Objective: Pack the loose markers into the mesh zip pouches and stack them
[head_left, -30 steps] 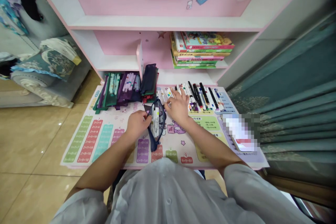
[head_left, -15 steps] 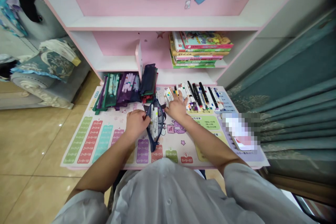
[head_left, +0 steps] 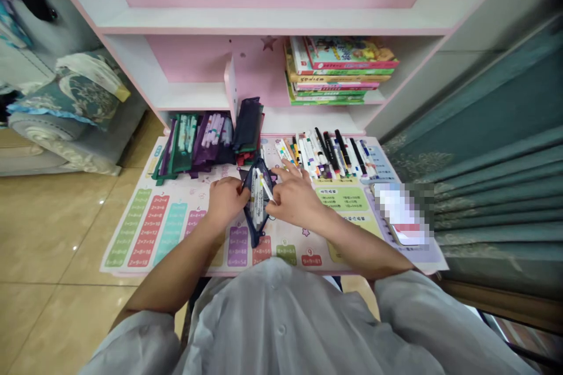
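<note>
A dark blue zippered pencil pouch lies unzipped in front of me, with several white markers inside. My left hand pinches the pouch's left edge between thumb and fingers. Over the pouch's right side, my right hand grips a white marker, tilted across the opening with one end over the pouch. Just beyond the right hand, a row of loose markers, white and black, lies on the desk.
Green pouches and purple pouches filled with markers sit at the back left. Beside them leans a dark pouch stack. Books are piled on the shelf. A phone lies on the desk's right side; a curtain hangs beyond.
My right hand has come back from the loose markers to the pouch, now with a white marker in it. The left hand stays on the pouch. The view has tipped slightly downward.
</note>
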`<act>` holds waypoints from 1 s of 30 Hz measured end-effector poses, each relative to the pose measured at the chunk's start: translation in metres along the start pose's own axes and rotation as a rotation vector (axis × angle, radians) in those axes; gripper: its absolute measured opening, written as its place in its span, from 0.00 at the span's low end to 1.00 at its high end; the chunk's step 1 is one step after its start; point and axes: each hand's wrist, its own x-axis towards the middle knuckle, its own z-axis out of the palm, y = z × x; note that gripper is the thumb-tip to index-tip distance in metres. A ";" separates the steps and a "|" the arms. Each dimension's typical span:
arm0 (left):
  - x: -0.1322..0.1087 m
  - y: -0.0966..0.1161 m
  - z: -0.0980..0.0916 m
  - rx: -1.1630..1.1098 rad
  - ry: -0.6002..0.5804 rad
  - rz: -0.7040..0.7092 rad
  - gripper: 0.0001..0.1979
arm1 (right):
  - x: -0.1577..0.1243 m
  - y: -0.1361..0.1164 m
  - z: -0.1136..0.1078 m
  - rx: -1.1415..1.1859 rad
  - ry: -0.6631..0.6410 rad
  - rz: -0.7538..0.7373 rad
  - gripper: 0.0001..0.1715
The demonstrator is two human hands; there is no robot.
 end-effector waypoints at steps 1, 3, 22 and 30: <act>0.000 0.000 0.000 0.003 0.000 0.003 0.11 | 0.001 -0.001 0.003 -0.005 -0.015 -0.002 0.11; 0.000 -0.001 0.001 0.008 -0.002 0.005 0.11 | 0.003 -0.001 0.008 -0.018 -0.041 0.003 0.12; 0.001 0.001 0.002 -0.007 0.000 -0.005 0.11 | 0.018 0.002 0.048 -0.043 -0.044 -0.024 0.13; 0.000 0.001 0.002 -0.018 0.001 0.001 0.12 | 0.035 0.027 0.037 0.009 0.242 0.060 0.11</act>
